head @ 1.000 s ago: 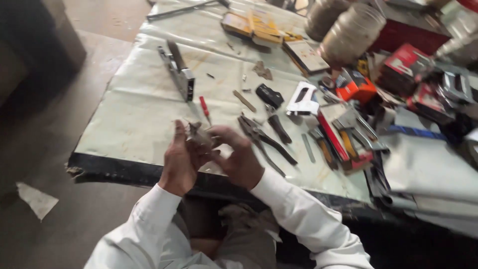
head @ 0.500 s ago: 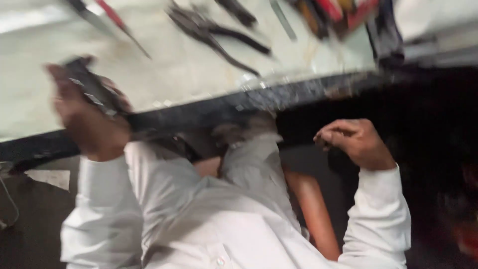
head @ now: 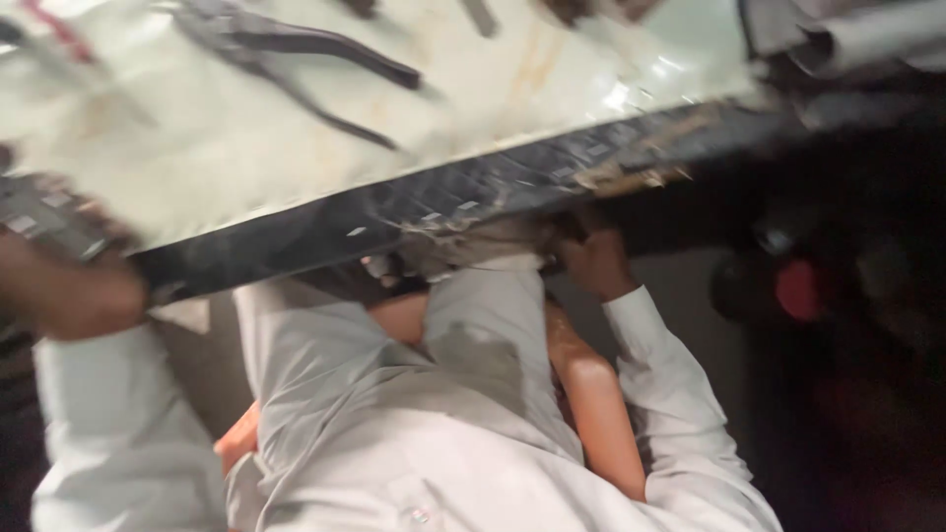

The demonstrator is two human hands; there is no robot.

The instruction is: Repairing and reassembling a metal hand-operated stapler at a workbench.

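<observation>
Right hand (head: 594, 261) now under table edge (head: 443, 202)

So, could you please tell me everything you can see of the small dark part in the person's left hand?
The small dark part is blurred: a flat, dark grey piece with pale rectangular marks on its face, possibly metal or plastic. It lies tilted at the picture's left edge, level with the table's dark front rim. The left hand grips it from below, so its lower end is hidden. Finer details cannot be made out.
</observation>
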